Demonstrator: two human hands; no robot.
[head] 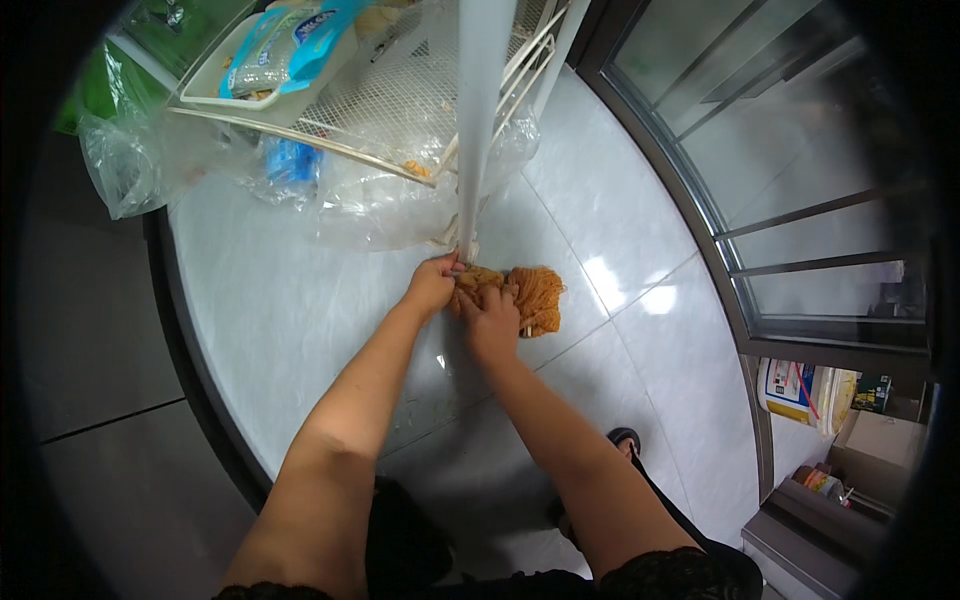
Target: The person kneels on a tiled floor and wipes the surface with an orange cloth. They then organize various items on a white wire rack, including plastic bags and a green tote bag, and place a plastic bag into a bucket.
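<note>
A brown, coarsely knitted cloth (538, 300) lies bunched on the tiled floor at the foot of a white rack post (472, 127). My right hand (493, 319) is on the cloth, its fingers curled into the folds and gathering part of them. Just left of it, my left hand (433, 285) has its fingers bent against the base of the post and the cloth's left edge. Whether those fingertips pinch the post or the cloth is hidden. A small pale piece (527, 331) shows at the cloth's lower edge.
Above the floor stands a white mesh rack (390, 97) bearing a white tray (196, 88) with a blue packet (262, 56). Clear plastic bags (375, 210) hang beneath it. At right are a framed glass door (810, 225), a white bucket (795, 390) and a cardboard box (881, 442).
</note>
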